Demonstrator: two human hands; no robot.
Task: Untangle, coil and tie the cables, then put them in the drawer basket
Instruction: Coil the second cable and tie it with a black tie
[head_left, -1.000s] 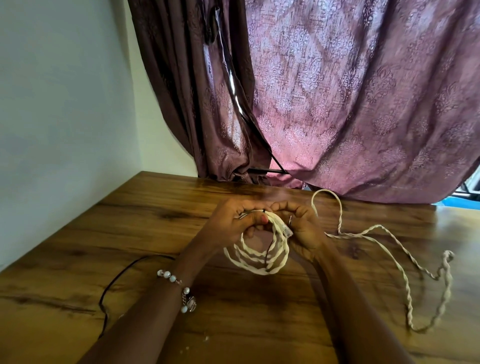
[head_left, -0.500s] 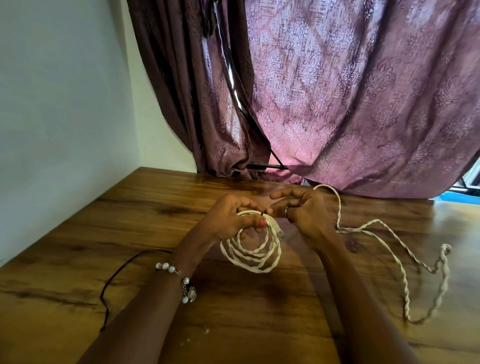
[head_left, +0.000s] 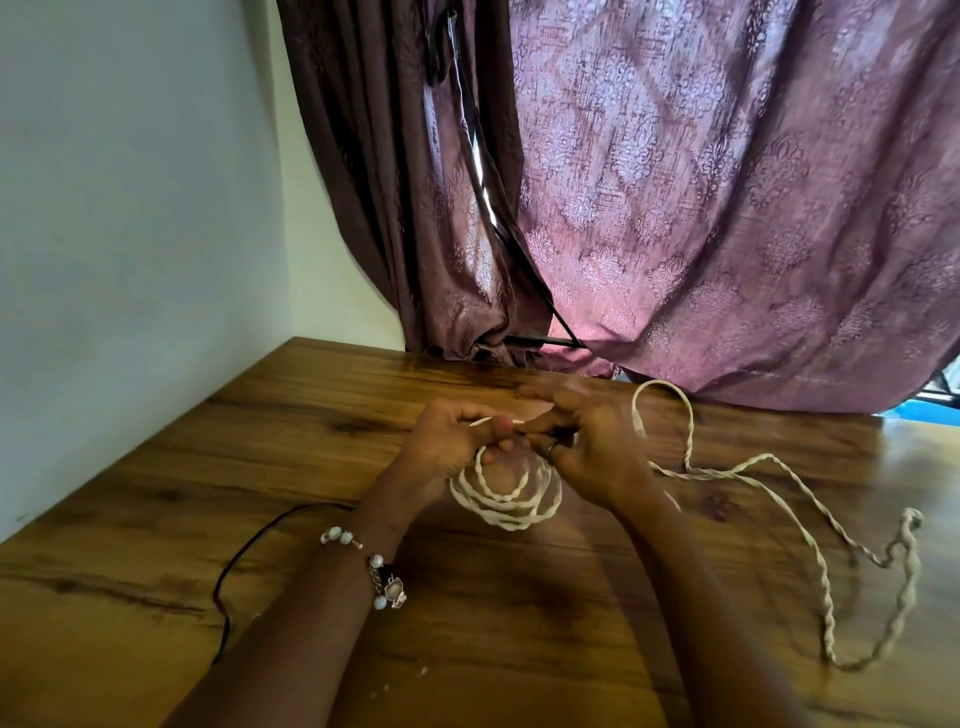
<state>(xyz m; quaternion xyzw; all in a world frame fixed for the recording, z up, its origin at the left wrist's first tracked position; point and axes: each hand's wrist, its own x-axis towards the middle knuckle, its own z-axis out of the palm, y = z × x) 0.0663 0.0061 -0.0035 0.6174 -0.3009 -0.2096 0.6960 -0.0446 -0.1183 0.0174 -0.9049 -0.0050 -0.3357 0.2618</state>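
A cream twisted cable is partly wound into a small coil (head_left: 506, 506) that hangs between my two hands just above the wooden table (head_left: 519, 623). My left hand (head_left: 447, 444) grips the top of the coil, thumb over the strands. My right hand (head_left: 592, 452) pinches the cable beside it, fingers curled. The loose tail (head_left: 810, 509) runs right from my right hand, loops back by the curtain and trails in a long bend over the table. A thin black cable (head_left: 234, 561) lies at the left, partly under my left forearm. No drawer basket is in view.
A purple patterned curtain (head_left: 727, 208) hangs down onto the table's far edge. A pale wall (head_left: 130, 234) borders the table's left side. A dark rod (head_left: 540, 341) pokes out at the curtain's foot.
My hands have shifted slightly away from me with the coil. The right hand has turned over the top of the coil, and the tail's loop near the curtain has drawn closer.
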